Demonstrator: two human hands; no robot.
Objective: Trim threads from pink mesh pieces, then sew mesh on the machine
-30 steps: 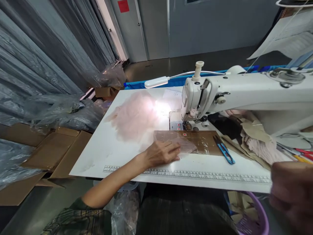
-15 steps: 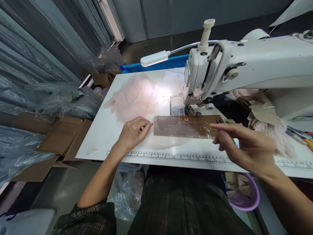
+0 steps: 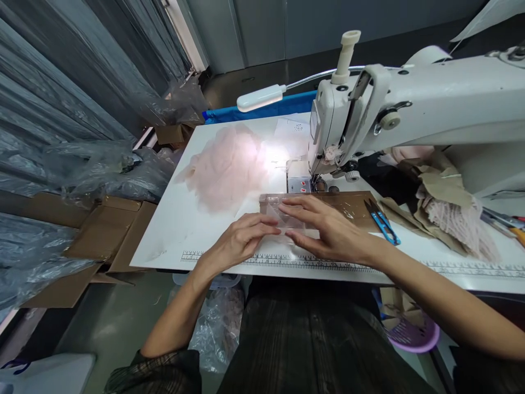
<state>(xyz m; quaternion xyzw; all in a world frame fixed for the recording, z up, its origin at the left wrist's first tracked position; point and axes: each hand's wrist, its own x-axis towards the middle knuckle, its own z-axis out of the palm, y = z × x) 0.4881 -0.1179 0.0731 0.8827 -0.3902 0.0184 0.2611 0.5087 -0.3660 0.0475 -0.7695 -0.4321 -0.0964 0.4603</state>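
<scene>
My left hand lies low over the table with its fingers stretched out, the tips touching the near left part of a sheer pale fabric piece. Flat over the right part of that piece is my right hand, fingers extended and thumb apart. Beneath the fabric runs a shiny brown strip, partly hidden by my right hand. Blue-handled thread snips rest at the strip's right end. Just beyond the strip stands the white sewing machine, its needle area close to my right fingers.
A heap of sheer pink fabric lies on the white table at left. A ruler scale runs along the front edge. Beige and lace scraps sit at right. A lamp hangs over the table; a purple basket stands below.
My right hand has moved left from beside the snips onto the sheer fabric, uncovering the snips. My left hand has shifted right and slightly nearer, and its fingers have straightened.
</scene>
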